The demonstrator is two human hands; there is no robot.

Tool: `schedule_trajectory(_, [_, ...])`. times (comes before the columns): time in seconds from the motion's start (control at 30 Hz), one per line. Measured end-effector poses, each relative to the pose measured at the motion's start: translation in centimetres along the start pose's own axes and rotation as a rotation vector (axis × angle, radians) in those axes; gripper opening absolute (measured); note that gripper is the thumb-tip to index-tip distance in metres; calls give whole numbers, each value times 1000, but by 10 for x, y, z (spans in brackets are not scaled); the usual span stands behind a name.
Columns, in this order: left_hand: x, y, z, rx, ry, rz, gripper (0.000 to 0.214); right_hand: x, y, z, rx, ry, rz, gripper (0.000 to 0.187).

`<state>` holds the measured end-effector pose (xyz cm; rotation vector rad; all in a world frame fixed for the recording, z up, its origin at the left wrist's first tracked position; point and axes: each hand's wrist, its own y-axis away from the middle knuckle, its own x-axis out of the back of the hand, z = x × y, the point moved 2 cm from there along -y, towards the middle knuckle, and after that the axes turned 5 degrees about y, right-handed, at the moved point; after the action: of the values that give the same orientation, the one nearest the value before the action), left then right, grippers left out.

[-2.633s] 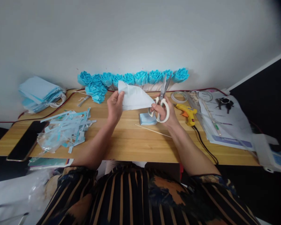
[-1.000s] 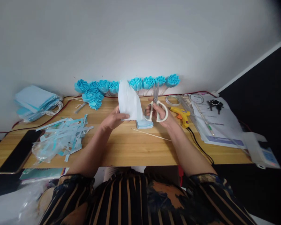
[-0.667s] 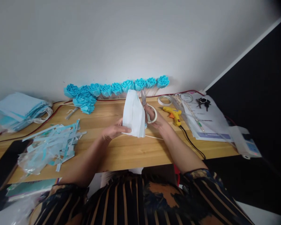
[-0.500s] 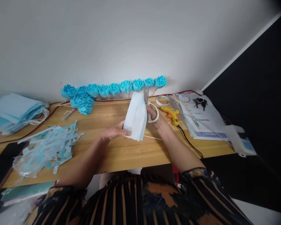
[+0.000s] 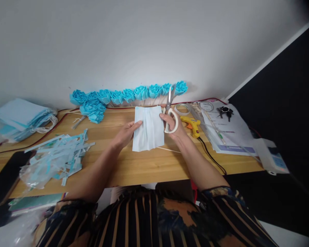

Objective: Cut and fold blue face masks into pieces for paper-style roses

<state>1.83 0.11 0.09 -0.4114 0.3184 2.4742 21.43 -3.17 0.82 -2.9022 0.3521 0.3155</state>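
A pale blue pleated face mask (image 5: pixel 148 132), with no ear loops showing, is spread upright above the table between my two hands. My left hand (image 5: pixel 126 134) pinches its left edge, thumb in front. At the opposite edge, the thumb of my right hand (image 5: pixel 176 125) presses on the mask. That same hand also carries a pair of scissors (image 5: pixel 172 120) with white handles, blades pointing up and slightly parted. Behind the mask, my fingers are mostly hidden.
Blue flowers (image 5: pixel 128 95) line the wall. Cut strips (image 5: pixel 64 154), stacked masks (image 5: pixel 23 115) and a phone (image 5: pixel 9 175) lie left. At right are a tape roll (image 5: pixel 182 109), a yellow glue gun (image 5: pixel 192 125) with a black cord, papers (image 5: pixel 229 128) and keys (image 5: pixel 224 111). A thin stick (image 5: pixel 170 150) lies behind my right wrist.
The mask has turned from a narrow, tilted shape to a wider, squarer face. My left hand has moved up its left edge, and the scissors' handles have shifted slightly right.
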Motion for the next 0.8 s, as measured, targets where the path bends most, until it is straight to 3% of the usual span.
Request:
schedule_trajectory(0.2, [9,-4,3,-21,-3,148,57,2,-4,-1,61,-6,42,52])
schedule_trajectory(0.8, [3,-1,6,19,53,147,55,-7,8,-1,-44,131,-56,53])
